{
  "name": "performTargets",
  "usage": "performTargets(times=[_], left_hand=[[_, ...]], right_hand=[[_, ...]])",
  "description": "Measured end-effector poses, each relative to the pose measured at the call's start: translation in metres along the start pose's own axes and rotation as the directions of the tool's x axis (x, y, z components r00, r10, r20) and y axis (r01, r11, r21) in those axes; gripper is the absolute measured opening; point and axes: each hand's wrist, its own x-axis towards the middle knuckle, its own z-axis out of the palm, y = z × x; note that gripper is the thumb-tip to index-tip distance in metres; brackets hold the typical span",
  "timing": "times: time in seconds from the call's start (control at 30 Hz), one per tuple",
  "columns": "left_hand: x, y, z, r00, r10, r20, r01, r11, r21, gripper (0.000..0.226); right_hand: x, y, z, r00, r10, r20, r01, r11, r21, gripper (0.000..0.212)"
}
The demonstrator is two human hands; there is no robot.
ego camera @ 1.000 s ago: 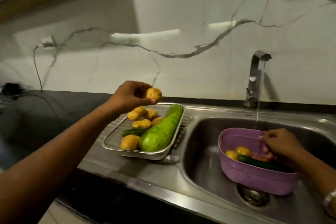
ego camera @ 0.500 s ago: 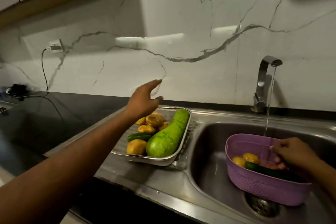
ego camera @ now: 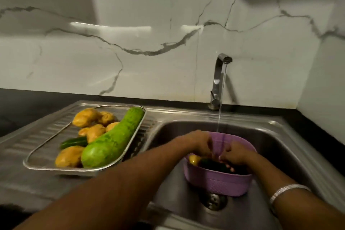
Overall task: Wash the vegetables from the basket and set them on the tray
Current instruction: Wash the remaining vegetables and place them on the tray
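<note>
- Basket (ego camera: 220,183), purple plastic with a patterned wall, stands in the sink (ego camera: 280,147) over the drain (ego camera: 213,201), under the stream of water (ego camera: 221,110) that falls from the tap (ego camera: 217,80) behind it.
- Inside the basket, a dark green cucumber (ego camera: 214,164) lies across the middle and a yellow potato (ego camera: 194,159) shows at the basket's left side.
- The left hand (ego camera: 200,144) reaches over the basket's left rim, fingers bent down inside; whether its grip has closed on anything cannot be told, as the fingertips are blurred and partly hidden.
- The right hand (ego camera: 236,155) is in the basket from the right, fingers curled down at the cucumber; a firm grip on it cannot be confirmed.
- A silver bracelet (ego camera: 287,191) sits on the right forearm, right of the basket.
- The tray (ego camera: 37,157), a metal mesh one, rests on the ribbed drainboard (ego camera: 28,136), well left of the basket.
- On the tray, a large pale green gourd (ego camera: 112,140) lies diagonally along the side nearest the basket.
- Left of the gourd lie several more potatoes (ego camera: 85,117) and a second small cucumber (ego camera: 74,142).
- Behind the basket rises a white marble wall (ego camera: 149,61) with grey veins; a dark table (ego camera: 18,106) runs far left.
</note>
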Motion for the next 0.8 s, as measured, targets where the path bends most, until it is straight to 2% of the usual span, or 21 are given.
performTargets(times=[0.1, 0.2, 0.3, 0.37, 0.43, 0.5, 0.6, 0.7, 0.8], left_hand=[[0.032, 0.002, 0.036, 0.991, -0.017, 0.133, 0.009, 0.998, 0.058, 0.035], [0.05, -0.009, 0.065, 0.996, -0.043, 0.073, 0.035, 0.994, 0.106, 0.039], [0.057, -0.015, 0.078, 0.994, -0.044, 0.099, 0.034, 0.994, 0.1, 0.039], [0.058, -0.021, 0.078, 0.997, -0.032, 0.065, 0.027, 0.997, 0.068, 0.038], [0.058, -0.027, 0.074, 1.0, -0.011, -0.006, 0.011, 1.0, -0.006, 0.037], [0.055, -0.034, 0.069, 0.997, -0.005, -0.076, -0.011, 0.978, -0.209, 0.031], [0.047, -0.03, 0.057, 0.968, -0.032, -0.249, -0.121, 0.808, -0.577, 0.027], [0.039, -0.021, 0.044, 0.906, -0.077, -0.416, -0.285, 0.615, -0.735, 0.031], [0.038, -0.006, 0.029, 0.884, -0.184, -0.429, -0.358, 0.323, -0.876, 0.026]], right_hand=[[0.0, -0.002, -0.002, 0.998, 0.011, 0.063, 0.006, 0.967, -0.253, 0.024], [0.006, -0.001, 0.0, 0.996, 0.03, 0.087, 0.002, 0.938, -0.347, 0.042], [0.011, -0.001, 0.004, 0.993, 0.055, 0.103, -0.01, 0.92, -0.393, 0.041], [0.013, -0.002, 0.008, 0.993, 0.056, 0.101, -0.01, 0.915, -0.402, 0.038], [0.011, -0.003, 0.007, 0.993, 0.044, 0.105, 0.001, 0.918, -0.397, 0.045], [0.006, -0.004, 0.004, 0.995, 0.04, 0.097, -0.002, 0.932, -0.363, 0.05], [0.002, 0.003, -0.001, 0.997, 0.014, 0.08, 0.004, 0.977, -0.211, 0.044], [-0.008, 0.005, -0.003, 0.998, -0.06, 0.007, 0.059, 0.996, 0.061, 0.042], [-0.017, -0.002, -0.006, 0.98, -0.096, -0.176, 0.131, 0.97, 0.203, 0.044]])
